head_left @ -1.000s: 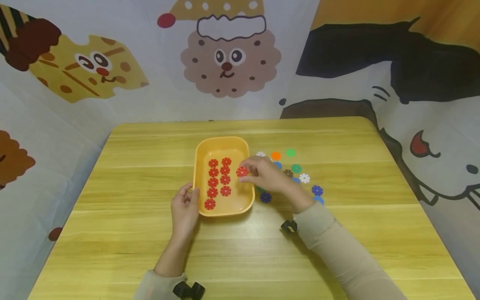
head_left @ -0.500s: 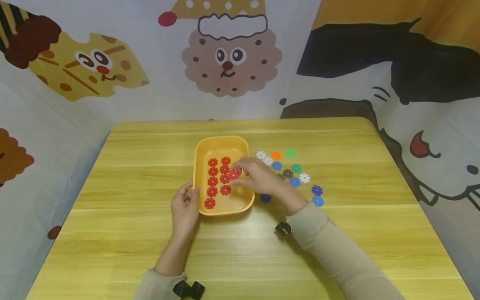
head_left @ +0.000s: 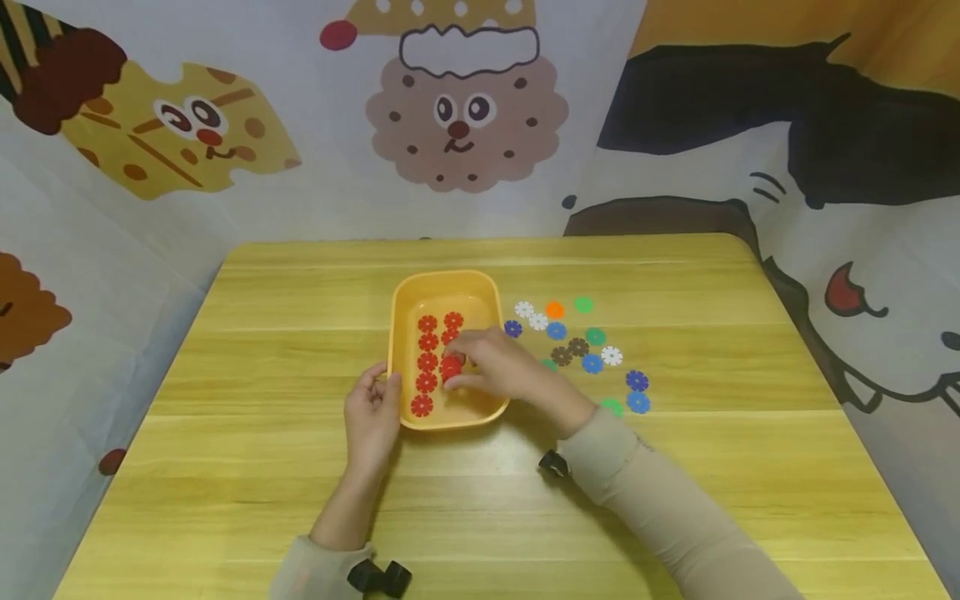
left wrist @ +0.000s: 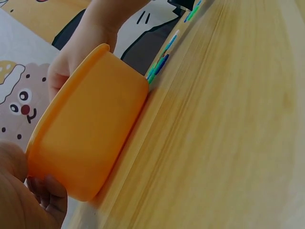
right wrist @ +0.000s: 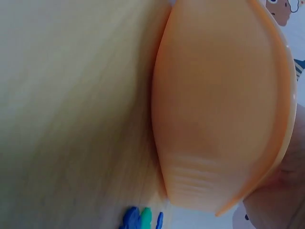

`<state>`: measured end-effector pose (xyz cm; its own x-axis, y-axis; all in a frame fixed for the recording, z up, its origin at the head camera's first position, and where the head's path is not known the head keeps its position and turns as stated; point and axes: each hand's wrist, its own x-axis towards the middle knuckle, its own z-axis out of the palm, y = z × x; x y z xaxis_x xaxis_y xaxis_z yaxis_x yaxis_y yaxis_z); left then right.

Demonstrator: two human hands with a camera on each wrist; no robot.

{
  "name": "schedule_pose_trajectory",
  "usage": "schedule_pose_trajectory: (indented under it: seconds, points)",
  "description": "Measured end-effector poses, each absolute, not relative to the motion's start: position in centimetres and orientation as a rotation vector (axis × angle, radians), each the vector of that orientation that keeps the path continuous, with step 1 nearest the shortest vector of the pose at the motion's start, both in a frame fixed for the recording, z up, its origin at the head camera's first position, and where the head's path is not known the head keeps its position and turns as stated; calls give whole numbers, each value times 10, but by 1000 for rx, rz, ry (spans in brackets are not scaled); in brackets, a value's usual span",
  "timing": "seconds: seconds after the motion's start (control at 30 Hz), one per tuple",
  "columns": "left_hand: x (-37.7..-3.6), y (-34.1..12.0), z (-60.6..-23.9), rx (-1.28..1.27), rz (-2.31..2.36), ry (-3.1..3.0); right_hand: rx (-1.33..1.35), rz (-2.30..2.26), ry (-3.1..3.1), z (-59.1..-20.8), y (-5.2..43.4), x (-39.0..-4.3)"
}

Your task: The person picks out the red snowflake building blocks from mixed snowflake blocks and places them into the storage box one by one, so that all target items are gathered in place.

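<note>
An orange-yellow plastic tray (head_left: 471, 410) stands on the table, with red notched plastic discs (head_left: 427, 362) lying in two columns inside it. My left hand (head_left: 372, 421) grips the tray's near left side, thumb at the rim (left wrist: 42, 114) and fingers against the outer wall. Reaching over the right rim, my right hand (head_left: 501, 363) pinches a red notched disc (head_left: 451, 368) between thumb and fingers, low over the second column. That hand and disc cover part of the column. In the right wrist view the tray's outer wall (right wrist: 214, 105) hides the fingertips.
Right of the tray, loose notched discs lie on the wooden table (head_left: 247, 400): white (head_left: 611, 356), orange (head_left: 554, 310), brown (head_left: 578, 347), green (head_left: 596, 337) and blue (head_left: 638, 402) ones. A cartoon-printed cloth (head_left: 315, 200) hangs behind the table.
My right hand has carried the red disc from near the tray's right rim leftward and toward me, over the second column. The left hand has kept its grip on the tray.
</note>
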<state>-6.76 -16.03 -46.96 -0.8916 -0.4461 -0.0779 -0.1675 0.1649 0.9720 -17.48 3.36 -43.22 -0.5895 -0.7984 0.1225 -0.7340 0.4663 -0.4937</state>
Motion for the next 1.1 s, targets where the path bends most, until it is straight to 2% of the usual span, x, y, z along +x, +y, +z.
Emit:
schedule_pose_trajectory:
  seconds: [0.33, 0.73, 1.1]
  points:
    - [-68, -161, -469, 606, -1821, -2199, -1411, -411, 2579, -433, 26, -167]
    - [-68, -161, -469, 597, -1837, -2200, -1466, -272, 2536, -434, 26, -168]
    - [-68, -162, -469, 604, -1833, -2220, -1360, -630, 2569, -437, 29, -171]
